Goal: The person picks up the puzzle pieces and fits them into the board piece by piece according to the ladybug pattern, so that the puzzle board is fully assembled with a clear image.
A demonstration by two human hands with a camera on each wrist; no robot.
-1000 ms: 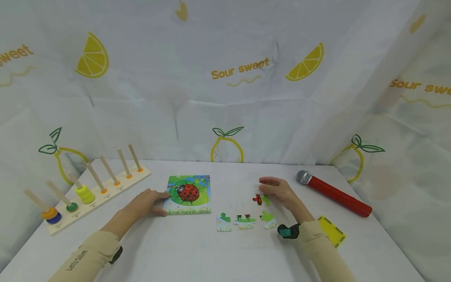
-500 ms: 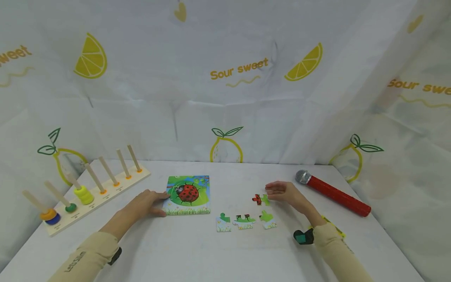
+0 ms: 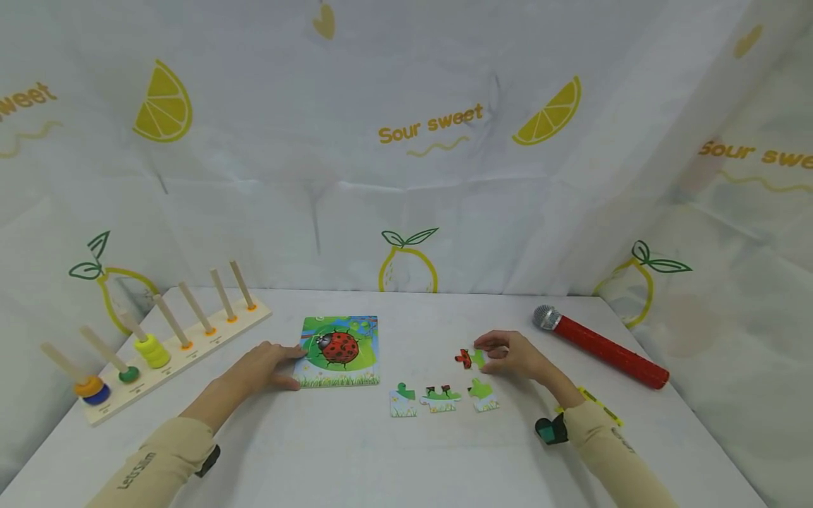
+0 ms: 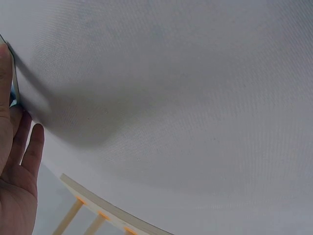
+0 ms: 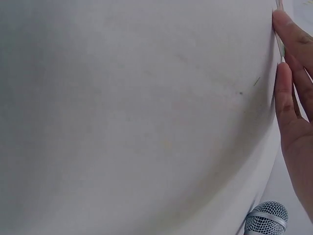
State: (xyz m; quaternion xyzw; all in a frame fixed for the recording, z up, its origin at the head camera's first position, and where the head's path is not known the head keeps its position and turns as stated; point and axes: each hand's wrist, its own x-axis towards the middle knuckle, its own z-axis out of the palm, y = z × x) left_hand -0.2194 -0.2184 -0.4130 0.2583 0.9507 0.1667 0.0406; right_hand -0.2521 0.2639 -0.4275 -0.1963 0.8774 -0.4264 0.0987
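Observation:
A square ladybug puzzle board lies left of centre in the head view. My left hand touches its left side, index finger and thumb spread along the edge; in the left wrist view the left hand is at the board's rim. My right hand pinches the green side of a red and green puzzle piece, thumb below and fingers above. The right wrist view shows the right hand with its fingertips at the thin edge of that piece. Several other puzzle pieces, among them a middle one, lie nearer.
A wooden peg rack with coloured rings stands at the left. To the right lies a red microphone, and a yellow card is partly hidden by the right sleeve. A white printed curtain hangs behind the table.
My right hand has moved to the right, then its thumb and fingers have come together on the red and green puzzle piece. My left hand and the board have stayed in place.

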